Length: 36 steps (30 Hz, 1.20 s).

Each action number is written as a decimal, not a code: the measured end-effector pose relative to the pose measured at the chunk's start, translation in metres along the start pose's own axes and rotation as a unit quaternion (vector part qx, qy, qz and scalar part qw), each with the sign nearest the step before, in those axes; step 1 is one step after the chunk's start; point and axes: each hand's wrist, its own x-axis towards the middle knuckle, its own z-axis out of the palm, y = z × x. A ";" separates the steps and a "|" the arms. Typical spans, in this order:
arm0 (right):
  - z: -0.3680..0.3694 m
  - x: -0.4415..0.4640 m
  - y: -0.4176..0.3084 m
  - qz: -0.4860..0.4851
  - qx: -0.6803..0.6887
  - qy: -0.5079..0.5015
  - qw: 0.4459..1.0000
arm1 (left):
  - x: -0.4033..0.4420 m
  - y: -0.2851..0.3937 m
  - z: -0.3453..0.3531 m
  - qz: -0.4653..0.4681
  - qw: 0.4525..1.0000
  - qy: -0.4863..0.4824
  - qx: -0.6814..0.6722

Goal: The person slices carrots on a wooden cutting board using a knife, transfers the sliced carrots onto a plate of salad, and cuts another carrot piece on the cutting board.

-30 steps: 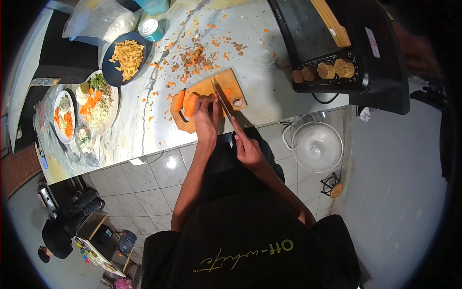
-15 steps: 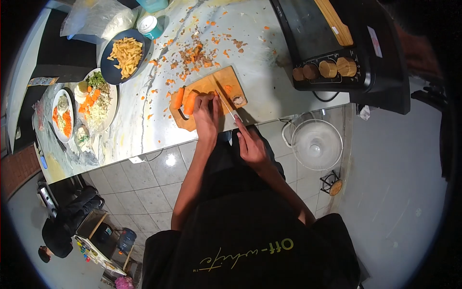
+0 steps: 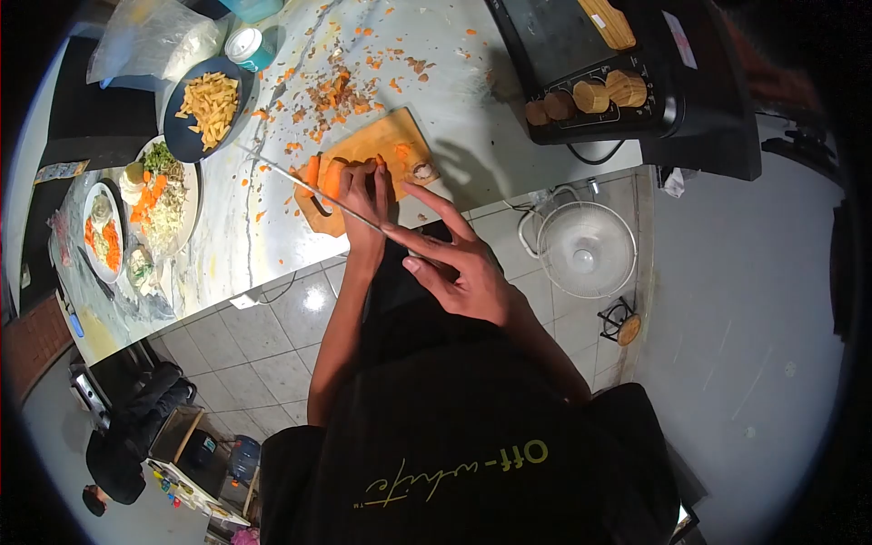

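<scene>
Raised above the near edge of the counter, my right hand [image 3: 459, 259] holds a knife [image 3: 313, 191] by its handle, index finger stretched out. The blade points to the upper left, passing over my left wrist. My left hand [image 3: 366, 195] rests on the wooden cutting board [image 3: 400, 132], its fingers closed on a piece of carrot [image 3: 380, 162]. Left of it on the board lie more carrots [image 3: 312, 171]. Small orange bits and a pale round piece [image 3: 422, 170] sit at the board's right side.
Peelings [image 3: 336, 95] are scattered behind the board. A dark plate of cut pieces [image 3: 209, 104], a white plate of chopped vegetables [image 3: 166, 200] and an oval dish [image 3: 102, 232] stand left. A black appliance [image 3: 599, 100] is at right. Another person [image 3: 118, 454] is lower left.
My right hand has lifted the knife off the board and drawn back toward me, swinging the blade leftward. My left hand remains on the board. The whole view has shifted slightly.
</scene>
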 end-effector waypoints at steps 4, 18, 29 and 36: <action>0.004 0.002 -0.012 0.004 0.028 -0.010 1.000 | -0.001 0.000 0.001 -0.006 1.000 0.008 0.012; 0.010 -0.034 0.069 0.277 -0.074 0.037 0.957 | 0.000 0.006 0.001 -0.060 0.998 0.008 -0.018; 0.027 -0.037 0.086 0.116 -0.142 0.039 0.982 | 0.001 0.010 -0.003 -0.085 0.996 -0.003 -0.028; 0.037 -0.045 0.098 0.037 -0.200 0.067 0.977 | 0.001 0.007 -0.003 -0.076 0.997 -0.011 -0.008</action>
